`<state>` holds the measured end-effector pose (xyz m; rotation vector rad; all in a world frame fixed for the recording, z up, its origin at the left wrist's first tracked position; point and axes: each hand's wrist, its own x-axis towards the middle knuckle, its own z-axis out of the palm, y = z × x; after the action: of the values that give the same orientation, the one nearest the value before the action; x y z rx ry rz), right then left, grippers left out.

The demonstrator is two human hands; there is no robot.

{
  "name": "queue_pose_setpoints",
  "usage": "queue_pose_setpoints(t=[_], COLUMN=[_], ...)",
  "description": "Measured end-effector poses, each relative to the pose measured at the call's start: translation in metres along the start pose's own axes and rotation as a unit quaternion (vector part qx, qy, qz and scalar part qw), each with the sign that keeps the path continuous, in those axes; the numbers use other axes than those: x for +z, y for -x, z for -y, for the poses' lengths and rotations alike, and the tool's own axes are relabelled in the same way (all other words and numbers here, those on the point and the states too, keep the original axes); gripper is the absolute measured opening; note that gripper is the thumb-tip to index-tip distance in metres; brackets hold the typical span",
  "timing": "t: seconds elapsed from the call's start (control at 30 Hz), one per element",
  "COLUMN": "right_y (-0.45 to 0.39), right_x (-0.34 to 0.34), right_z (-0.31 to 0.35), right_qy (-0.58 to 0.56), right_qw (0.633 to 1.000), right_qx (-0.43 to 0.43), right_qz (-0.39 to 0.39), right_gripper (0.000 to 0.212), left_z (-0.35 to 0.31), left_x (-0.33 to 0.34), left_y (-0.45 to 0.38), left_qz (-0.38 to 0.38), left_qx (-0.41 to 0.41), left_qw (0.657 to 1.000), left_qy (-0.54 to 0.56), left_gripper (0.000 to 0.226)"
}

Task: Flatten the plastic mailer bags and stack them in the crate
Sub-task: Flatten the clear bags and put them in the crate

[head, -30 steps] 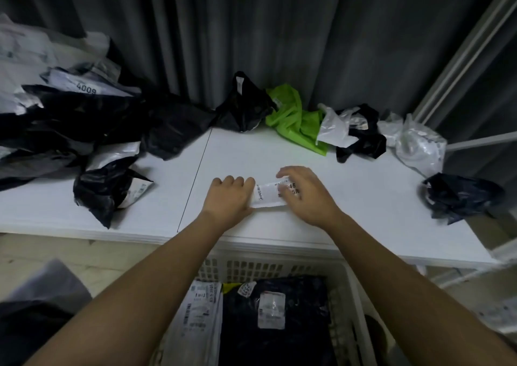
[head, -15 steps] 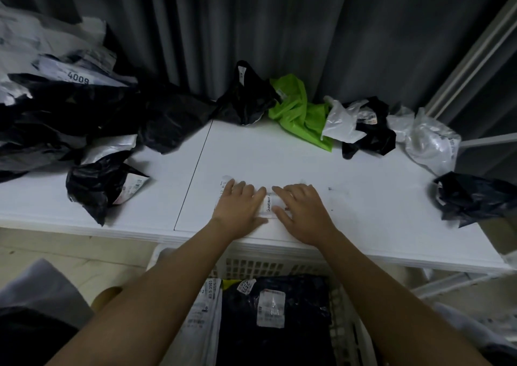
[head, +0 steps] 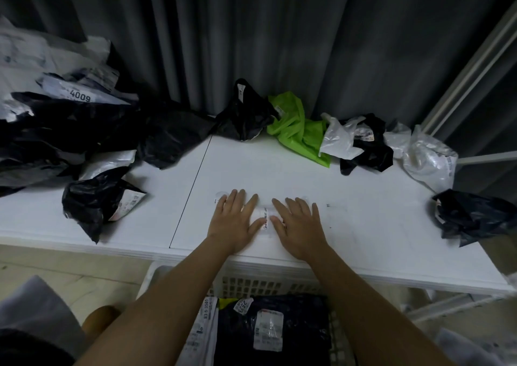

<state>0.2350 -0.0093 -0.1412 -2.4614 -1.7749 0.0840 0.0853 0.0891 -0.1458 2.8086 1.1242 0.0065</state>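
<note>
Both palms lie flat, fingers spread, left hand [head: 233, 220] and right hand [head: 298, 224] pressing a white mailer bag [head: 264, 218] against the white table [head: 363, 197], just above the crate [head: 251, 283]. Being pale and slick, it may slide or spring back. Its label is unreadable; a far-left bag [head: 81, 96] reads "4009".
</note>
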Motion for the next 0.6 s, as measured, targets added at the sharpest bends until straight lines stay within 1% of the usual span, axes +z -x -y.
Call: queue_pose_setpoints(t=[0.07, 0.13, 0.2, 0.23, 0.3, 0.33, 0.43, 0.47, 0.5, 0.6], right_y=[0.0, 0.0, -0.001, -0.003, -0.007, -0.009, -0.014, -0.016, -0.017, -0.021], right_x=[0.004, 0.008, 0.011, 0.012, 0.01, 0.008, 0.008, 0.011, 0.013, 0.019], right_z=[-0.001, -0.002, -0.002, -0.002, 0.002, 0.005, 0.012, 0.013, 0.014, 0.017], right_qy=[0.0, -0.011, -0.014, -0.01, -0.003, 0.0, 0.006, 0.007, 0.002, -0.013], right_qw=[1.0, 1.0, 1.0, 1.0, 1.0, 1.0, 0.997, 0.996, 0.996, 0.997], right_qx=[0.007, 0.011, 0.016, 0.018, 0.018, 0.009, -0.028, -0.032, -0.028, -0.001], right_qz=[0.002, -0.01, -0.015, -0.008, -0.004, -0.022, -0.078, -0.086, -0.079, -0.075], right_gripper=[0.089, 0.099, 0.105, 0.104, 0.092, 0.083, 0.057, 0.054, 0.054, 0.055], left_z=[0.001, 0.003, 0.003, 0.003, 0.002, 0.001, -0.004, -0.006, -0.009, -0.014], left_x=[0.003, 0.007, 0.006, 0.005, 0.003, 0.002, 0.001, 0.001, 0.001, -0.001], left_y=[0.0, 0.0, -0.001, -0.001, -0.003, -0.003, -0.006, -0.008, -0.01, -0.02], left_qz=[0.002, 0.005, 0.01, 0.017, 0.032, 0.032, 0.005, -0.001, -0.003, 0.003], left_qx=[-0.013, -0.024, -0.027, -0.028, -0.034, -0.035, -0.02, -0.016, -0.016, -0.024], left_qw=[1.0, 0.999, 0.999, 0.999, 0.998, 0.998, 0.999, 0.999, 0.999, 0.998], left_qy=[0.015, 0.024, 0.035, 0.041, 0.048, 0.049, 0.031, 0.028, 0.031, 0.05], left_gripper=[0.122, 0.121, 0.115, 0.106, 0.078, 0.07, 0.059, 0.057, 0.056, 0.053])
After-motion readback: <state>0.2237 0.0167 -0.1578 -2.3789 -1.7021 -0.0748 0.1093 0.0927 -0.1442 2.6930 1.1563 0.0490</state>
